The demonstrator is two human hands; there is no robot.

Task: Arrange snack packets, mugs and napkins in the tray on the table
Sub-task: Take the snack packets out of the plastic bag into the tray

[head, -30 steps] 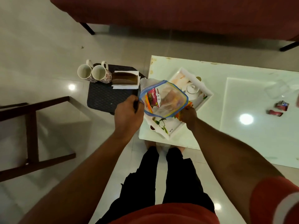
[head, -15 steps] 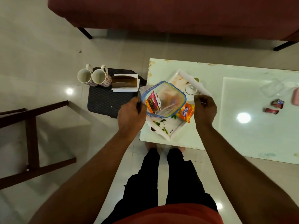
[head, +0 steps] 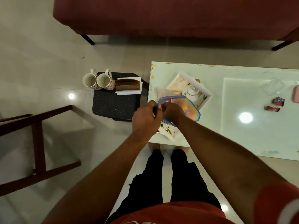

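Observation:
A clear zip bag [head: 189, 107] with a blue edge, holding colourful snack packets, hangs over the near end of the white tray [head: 208, 95] on the table. My left hand [head: 144, 118] pinches the bag's left corner. My right hand [head: 172, 113] is closed on the bag's mouth right beside it. Two floral mugs [head: 89, 80] [head: 104, 81] stand on a black stool [head: 113, 107] left of the table, next to a brown holder with white napkins [head: 128, 85]. The bag and my hands hide the tray's near part.
The white glass-topped table [head: 242, 135] carries two small red wrappers [head: 278, 101] [head: 272, 108], a clear plastic lid [head: 271, 86] and a pink object [head: 296, 94] at the right edge. A dark wooden chair [head: 37, 135] stands at left. A maroon sofa [head: 161, 13] runs along the back.
My right hand laid an orange snack packet in the tray, drew away, then came back to the bag's mouth beside my left hand. The bag has sunk lower over the tray.

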